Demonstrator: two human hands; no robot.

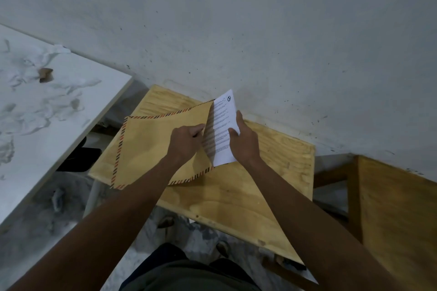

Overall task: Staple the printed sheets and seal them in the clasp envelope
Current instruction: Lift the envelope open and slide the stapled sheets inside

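Observation:
A tan envelope (pixel 151 149) with a red-and-black striped border lies on the small plywood table (pixel 236 196), its mouth facing right. My left hand (pixel 184 142) pinches the upper edge of that mouth and holds it up. White printed sheets (pixel 223 125) stick partly out of the opening, their left part hidden inside. My right hand (pixel 243 142) grips the sheets' right edge, thumb on top. No stapler is in view.
A grey wall (pixel 260 30) rises right behind the table. A white, stained tabletop (pixel 47 106) stands to the left, and a second wooden piece (pixel 397 215) to the right. Below are the floor and my legs.

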